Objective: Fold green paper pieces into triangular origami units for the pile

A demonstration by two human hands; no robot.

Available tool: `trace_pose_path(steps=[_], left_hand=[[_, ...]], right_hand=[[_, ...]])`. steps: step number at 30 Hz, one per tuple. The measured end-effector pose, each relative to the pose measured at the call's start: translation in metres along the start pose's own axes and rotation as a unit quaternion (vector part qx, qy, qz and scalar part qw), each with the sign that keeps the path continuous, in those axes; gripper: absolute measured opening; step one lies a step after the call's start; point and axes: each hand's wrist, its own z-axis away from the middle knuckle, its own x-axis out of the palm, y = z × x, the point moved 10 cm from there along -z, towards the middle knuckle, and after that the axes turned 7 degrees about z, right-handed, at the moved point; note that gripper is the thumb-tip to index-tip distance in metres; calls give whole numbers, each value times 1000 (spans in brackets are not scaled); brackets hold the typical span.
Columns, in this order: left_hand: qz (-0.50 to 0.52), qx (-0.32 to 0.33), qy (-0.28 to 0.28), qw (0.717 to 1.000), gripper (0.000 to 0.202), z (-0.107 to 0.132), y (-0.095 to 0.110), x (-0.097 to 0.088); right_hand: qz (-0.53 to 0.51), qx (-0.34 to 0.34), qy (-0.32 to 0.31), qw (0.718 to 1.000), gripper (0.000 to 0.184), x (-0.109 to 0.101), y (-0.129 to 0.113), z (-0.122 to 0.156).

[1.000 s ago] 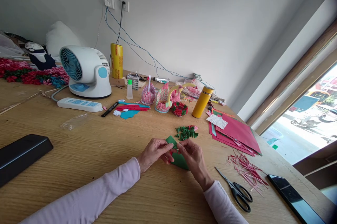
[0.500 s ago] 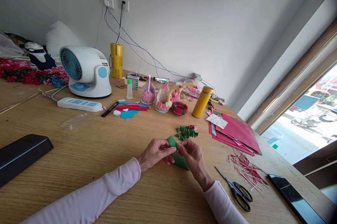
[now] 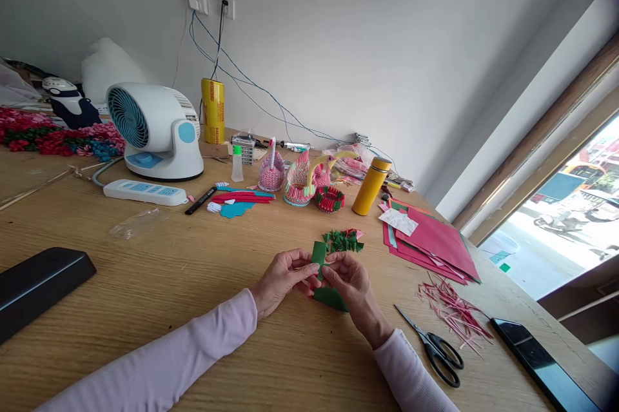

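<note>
Between my two hands is a small green paper strip [image 3: 318, 253], standing upright and pinched from both sides. My left hand [image 3: 286, 276] grips its left edge with thumb and fingers. My right hand [image 3: 349, 280] pinches it from the right, thumb near the other thumb. Below them, more green paper [image 3: 331, 298] lies on the table, partly hidden by my hands. Just beyond my fingers sits a pile of small folded green paper pieces [image 3: 343, 241] with a bit of pink.
Scissors [image 3: 435, 351], pink paper shreds [image 3: 454, 312] and a phone [image 3: 539, 360] lie at right, below stacked red paper [image 3: 440, 244]. A yellow flask [image 3: 372, 186] and folded-paper swans [image 3: 300, 180] stand behind. A fan [image 3: 157, 131] and power strip [image 3: 145, 192] are at left.
The green paper strip has turned from a slant to nearly upright, and it looks narrower. Both hands stay in almost the same place with their fingers slightly shifted.
</note>
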Motion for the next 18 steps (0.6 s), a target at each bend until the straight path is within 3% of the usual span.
trace_pose_path(steps=[6,12,18], left_hand=[[-8,-6,17,1000,32,-2,-3,-5],[-79,0,-17,997,31,-2,-4,-1],[-114,-6,1,993,30,-2,-1,-4]], right_hand=[[50,-3,-12,999,29,3,-7,3],[17,-16,4,1000,28,-4,-8,3],[57,-61,-7,996,9,-5,-14,3]])
